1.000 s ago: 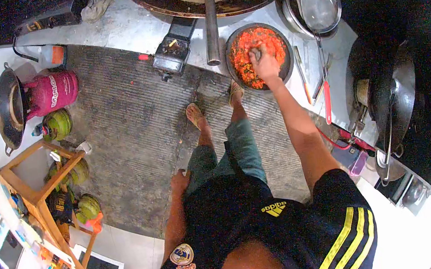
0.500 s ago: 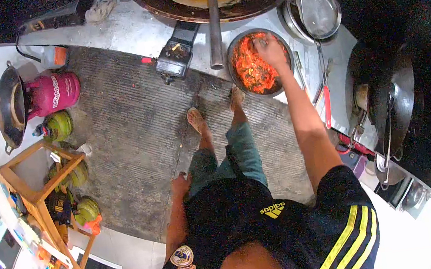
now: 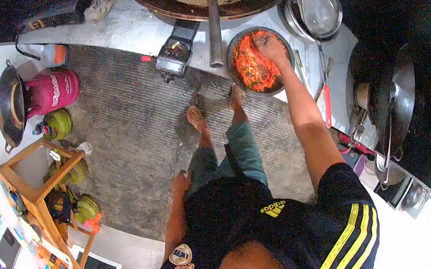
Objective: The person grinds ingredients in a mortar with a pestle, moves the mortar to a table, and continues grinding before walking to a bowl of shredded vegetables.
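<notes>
A dark round bowl [image 3: 236, 77] holds a bright red, chopped or mashed mixture [image 3: 253, 67]. My right hand [image 3: 271, 49] is over its upper right part, with the fingers bent down into the red mixture. Those fingertips, and anything held in them, are hidden. Low beside my thigh hangs my left hand [image 3: 180, 183], away from the counter; its fingers are too small and dark to make out. Just above and left of the bowl, a long metal handle [image 3: 216, 42] sticks out from a large wok [image 3: 155, 6] with brown liquid.
Strainers [image 3: 322, 11] and a red-handled utensil [image 3: 327, 106] lie right of the bowl. A black burner part [image 3: 175, 55] juts from the counter edge. Farther right is another large pan [image 3: 403, 93]. At left are a pink gas cylinder [image 3: 60, 90], a pan [image 3: 10, 107] and a wooden frame [image 3: 33, 194].
My right hand has shifted slightly within the bowl, still in the red mixture. My left hand has moved very little, and the wok sits slightly higher in view.
</notes>
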`<control>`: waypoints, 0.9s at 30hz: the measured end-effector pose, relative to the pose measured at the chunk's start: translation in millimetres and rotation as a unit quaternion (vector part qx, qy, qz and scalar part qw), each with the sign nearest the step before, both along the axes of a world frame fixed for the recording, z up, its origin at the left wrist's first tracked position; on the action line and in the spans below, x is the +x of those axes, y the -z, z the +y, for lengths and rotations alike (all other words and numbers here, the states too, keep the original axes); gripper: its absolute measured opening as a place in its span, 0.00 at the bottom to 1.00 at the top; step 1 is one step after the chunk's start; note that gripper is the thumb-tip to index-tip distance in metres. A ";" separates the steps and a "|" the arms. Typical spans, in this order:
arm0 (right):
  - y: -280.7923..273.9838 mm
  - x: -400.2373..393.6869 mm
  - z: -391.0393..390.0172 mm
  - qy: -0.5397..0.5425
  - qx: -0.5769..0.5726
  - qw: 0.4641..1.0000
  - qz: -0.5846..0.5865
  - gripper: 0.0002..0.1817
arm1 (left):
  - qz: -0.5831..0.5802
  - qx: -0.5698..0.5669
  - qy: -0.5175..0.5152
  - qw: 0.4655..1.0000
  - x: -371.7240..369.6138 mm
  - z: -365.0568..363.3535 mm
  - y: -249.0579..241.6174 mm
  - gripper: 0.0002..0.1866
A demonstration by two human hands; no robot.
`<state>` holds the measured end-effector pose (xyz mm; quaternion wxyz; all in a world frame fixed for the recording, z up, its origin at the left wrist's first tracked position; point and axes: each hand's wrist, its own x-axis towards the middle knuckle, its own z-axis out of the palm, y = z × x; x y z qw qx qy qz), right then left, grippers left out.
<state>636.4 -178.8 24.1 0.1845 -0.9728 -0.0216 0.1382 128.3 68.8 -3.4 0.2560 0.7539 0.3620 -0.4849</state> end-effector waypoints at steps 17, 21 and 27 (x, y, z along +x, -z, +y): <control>25.7 4.1 -16.7 0.017 0.074 0.997 -0.027 0.30 | -0.031 0.008 0.000 0.999 -12.0 -6.4 6.4 0.30; 24.6 -37.6 5.6 0.052 -0.002 0.998 -0.041 0.31 | -0.055 0.012 0.022 0.998 -31.0 -5.7 29.5 0.28; 3.7 -30.8 12.5 0.040 0.045 0.996 -0.064 0.28 | -0.058 -0.024 -0.010 0.998 -10.9 -1.6 -3.1 0.29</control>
